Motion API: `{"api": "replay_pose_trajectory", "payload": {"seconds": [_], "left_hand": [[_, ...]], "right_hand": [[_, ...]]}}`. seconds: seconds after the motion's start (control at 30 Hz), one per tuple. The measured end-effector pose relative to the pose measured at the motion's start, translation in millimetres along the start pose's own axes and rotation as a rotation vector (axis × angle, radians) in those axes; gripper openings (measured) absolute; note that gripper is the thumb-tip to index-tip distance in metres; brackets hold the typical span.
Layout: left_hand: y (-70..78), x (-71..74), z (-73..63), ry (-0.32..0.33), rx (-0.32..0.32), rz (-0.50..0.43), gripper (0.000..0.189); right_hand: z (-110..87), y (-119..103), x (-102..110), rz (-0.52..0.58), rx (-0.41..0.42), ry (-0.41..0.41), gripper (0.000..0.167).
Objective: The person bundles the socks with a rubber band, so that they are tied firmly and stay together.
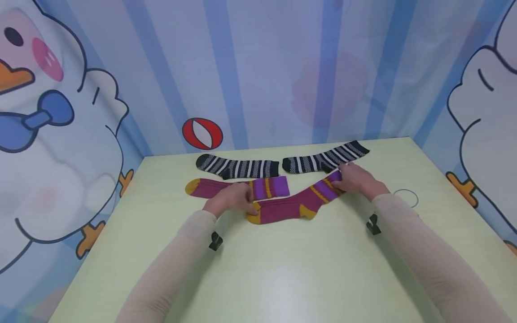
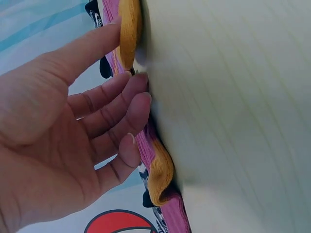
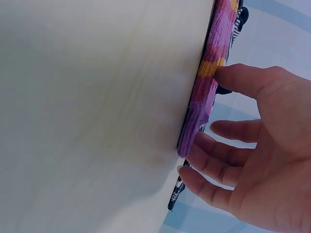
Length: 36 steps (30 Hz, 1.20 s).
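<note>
A maroon sock (image 1: 282, 211) with mustard toe and heel and a purple striped cuff lies flat in the head view, its cuff angled up to the right. My left hand (image 1: 230, 198) is at its toe; in the left wrist view the thumb touches the mustard toe (image 2: 129, 34), the other fingers loosely bent beside it. At the cuff is my right hand (image 1: 357, 179). Its thumb touches the striped cuff (image 3: 209, 68) in the right wrist view, fingers spread and relaxed. A matching maroon sock (image 1: 202, 188) lies just behind, partly hidden by my left hand.
Two black-and-white striped socks, one on the left (image 1: 250, 169) and one on the right (image 1: 303, 164), lie along the back of the pale table (image 1: 282, 278). Behind it hangs a blue striped curtain (image 1: 266, 80) with cartoon ducks at both sides.
</note>
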<state>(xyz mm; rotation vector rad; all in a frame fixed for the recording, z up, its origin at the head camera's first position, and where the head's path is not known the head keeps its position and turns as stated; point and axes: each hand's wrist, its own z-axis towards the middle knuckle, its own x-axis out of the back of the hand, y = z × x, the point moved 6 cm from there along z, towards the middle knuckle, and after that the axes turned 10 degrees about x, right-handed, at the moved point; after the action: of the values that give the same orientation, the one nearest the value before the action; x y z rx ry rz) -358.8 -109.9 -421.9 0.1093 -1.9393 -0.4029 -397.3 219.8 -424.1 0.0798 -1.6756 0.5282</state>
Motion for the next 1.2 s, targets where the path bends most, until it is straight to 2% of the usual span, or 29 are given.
{"api": "replay_pose_trajectory", "payload": {"seconds": [0.23, 0.37, 0.53, 0.67, 0.8, 0.93, 1.07, 1.13, 1.2], "left_hand": [[4.1, -0.5, 1.8, -0.024, -0.007, -0.004, 0.032], [4.9, -1.2, 3.2, -0.038, -0.017, -0.01, 0.031], [3.4, -2.3, 1.3, -0.039, -0.052, -0.071, 0.028], [-3.1, -7.9, -1.5, -0.031, -0.083, -0.136, 0.025], [-7.8, -9.8, -1.8, 0.016, -0.101, -0.213, 0.019], [-12.3, -3.8, -0.2, 0.087, -0.05, -0.357, 0.012], [-17.5, 2.0, 1.9, 0.132, -0.023, -0.557, 0.018], [-18.9, 4.9, 2.0, 0.153, -0.033, -0.606, 0.02], [-19.9, 7.7, 1.8, 0.179, -0.037, -0.612, 0.019]], "right_hand": [[3.4, 5.6, 3.2, 0.057, -0.006, 0.027, 0.044], [4.7, 7.4, 6.3, 0.091, -0.013, 0.069, 0.044], [5.5, 3.9, 6.5, 0.121, -0.034, 0.13, 0.056], [5.2, 0.8, -2.4, 0.171, -0.049, 0.134, 0.049], [3.5, -0.5, -5.6, 0.167, -0.02, 0.155, 0.036], [0.9, 0.0, -0.4, 0.185, 0.028, 0.202, 0.032], [-2.4, 6.0, 3.2, 0.284, 0.006, 0.211, 0.031], [-5.4, 9.1, 4.3, 0.358, -0.027, 0.202, 0.029], [-8.1, 11.5, 5.9, 0.432, -0.05, 0.196, 0.026]]}}
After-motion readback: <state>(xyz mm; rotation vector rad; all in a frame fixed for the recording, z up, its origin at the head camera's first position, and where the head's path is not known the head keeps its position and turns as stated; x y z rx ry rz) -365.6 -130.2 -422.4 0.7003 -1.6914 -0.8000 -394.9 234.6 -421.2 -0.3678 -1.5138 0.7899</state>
